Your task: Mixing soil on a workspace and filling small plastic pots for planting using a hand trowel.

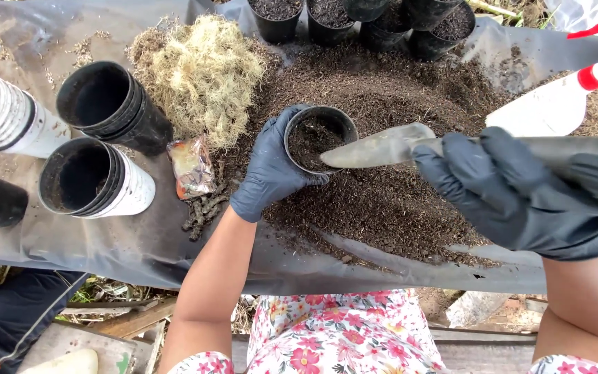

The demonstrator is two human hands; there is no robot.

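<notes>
The left hand (271, 166), gloved, gripped a small black pot (320, 138) partly filled with soil, standing on the soil heap (396, 208) at the sheet's centre. The right hand (520, 190), at three o'clock from the pot, closed around a trowel (382, 147) whose blade reached over the pot's rim. Dry moss (202, 76) lay at ten o'clock; stacked pots (105, 104) at nine o'clock; filled pots (327, 17) at twelve.

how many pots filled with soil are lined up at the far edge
5 at least: a row of black soil-filled pots along the top edge, at and. All are cropped by the frame; more may be hidden.
</notes>
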